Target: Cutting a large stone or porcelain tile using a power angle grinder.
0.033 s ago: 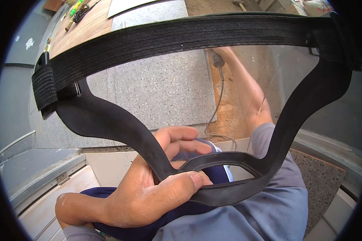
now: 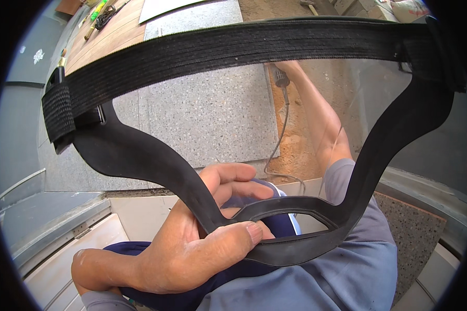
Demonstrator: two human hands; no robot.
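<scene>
Filling the view, goggles (image 2: pixel 140 155) (black strap) hide tiles (image 2: pixel 213 114).

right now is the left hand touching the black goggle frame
Touching. The head view shows the left hand gripping the black goggle frame, thumb pressed over its lower edge, fingers curled behind.

Left hand (image 2: pixel 192 249) gripping black goggle frame (image 2: pixel 140 155), elastic strap (image 2: pixel 244 46) across grey stone slab (image 2: pixel 213 114).

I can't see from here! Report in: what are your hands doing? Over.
Left hand gripping black goggles by the nose bridge. Right hand out on a corded tool over the stone slab. Goggle frame blocks part of the view.
</scene>
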